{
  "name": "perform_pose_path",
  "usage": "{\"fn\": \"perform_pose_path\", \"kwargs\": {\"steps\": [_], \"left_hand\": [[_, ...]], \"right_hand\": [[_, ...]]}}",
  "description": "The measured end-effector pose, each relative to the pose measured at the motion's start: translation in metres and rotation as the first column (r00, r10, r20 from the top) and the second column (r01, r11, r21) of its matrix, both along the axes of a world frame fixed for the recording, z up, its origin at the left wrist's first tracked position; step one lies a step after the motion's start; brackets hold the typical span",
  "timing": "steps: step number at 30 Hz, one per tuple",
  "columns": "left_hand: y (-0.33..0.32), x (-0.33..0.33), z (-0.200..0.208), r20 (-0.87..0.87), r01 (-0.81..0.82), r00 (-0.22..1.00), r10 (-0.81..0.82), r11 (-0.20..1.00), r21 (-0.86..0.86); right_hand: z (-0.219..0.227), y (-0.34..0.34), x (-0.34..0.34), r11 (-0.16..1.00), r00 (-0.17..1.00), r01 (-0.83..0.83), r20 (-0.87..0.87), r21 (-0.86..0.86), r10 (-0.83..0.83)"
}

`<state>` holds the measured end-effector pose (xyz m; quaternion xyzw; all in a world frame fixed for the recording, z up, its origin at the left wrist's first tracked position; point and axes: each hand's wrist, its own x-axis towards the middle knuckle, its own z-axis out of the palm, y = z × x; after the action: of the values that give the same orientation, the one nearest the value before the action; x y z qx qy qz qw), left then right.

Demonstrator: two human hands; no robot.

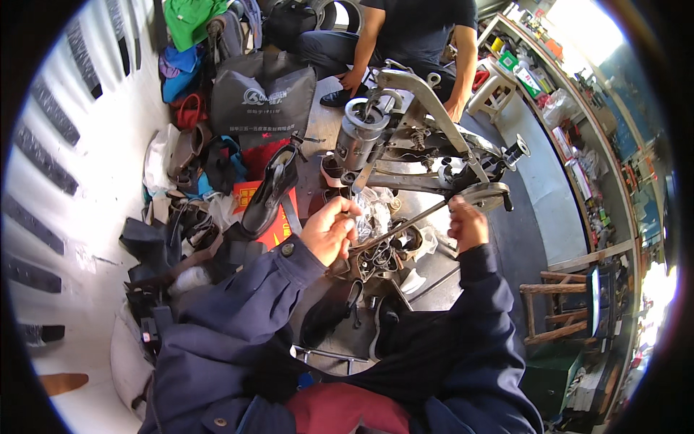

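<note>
My left hand point(332, 232) is raised near the middle, thumb and fingers closed together; whatever they pinch is too small to make out. To its right, my right hand point(468, 223) is curled closed in front of the handwheel point(481, 194) of a metal shoe-stitching machine point(423, 130), and its grip is hidden. A thin metal rod point(405, 226) runs slantwise between my hands; I cannot tell whether either one touches it. A black leather shoe point(269, 192) lies left of my left hand, on a red printed sheet point(277, 230).
Across the machine sits a person point(423, 36) in dark clothes, hands low on either side. A dark grey bag point(264, 98) and piled shoes and scraps line the left. Below my hands is a tray of small parts point(383, 257). A wooden stool point(557, 304) and cluttered shelves point(578, 166) stand right.
</note>
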<state>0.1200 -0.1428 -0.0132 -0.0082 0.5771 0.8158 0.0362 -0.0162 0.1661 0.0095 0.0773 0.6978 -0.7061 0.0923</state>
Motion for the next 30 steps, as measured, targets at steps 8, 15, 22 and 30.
{"fn": "perform_pose_path", "kwargs": {"steps": [8, 15, 22, 30], "left_hand": [[0.011, 0.014, 0.007, -0.192, -0.04, 0.981, 0.003, 0.981, -0.19], [-0.024, 0.007, 0.0, -0.092, -0.161, 0.985, 0.145, 0.967, -0.199], [-0.047, -0.025, -0.008, 0.044, -0.121, 0.989, 0.138, 0.954, -0.274], [-0.032, -0.055, -0.025, 0.075, -0.181, 0.977, 0.202, 0.958, -0.221]], "right_hand": [[0.027, -0.125, 0.077, 0.779, 0.785, -0.613, -0.014, 0.13, 0.62], [0.025, -0.159, 0.059, 0.744, 0.759, -0.609, -0.071, 0.275, 0.647], [0.008, -0.183, 0.033, 0.839, 0.848, -0.414, -0.184, 0.354, 0.496], [-0.012, -0.177, 0.006, 0.836, 0.863, -0.136, -0.35, 0.532, 0.363]]}}
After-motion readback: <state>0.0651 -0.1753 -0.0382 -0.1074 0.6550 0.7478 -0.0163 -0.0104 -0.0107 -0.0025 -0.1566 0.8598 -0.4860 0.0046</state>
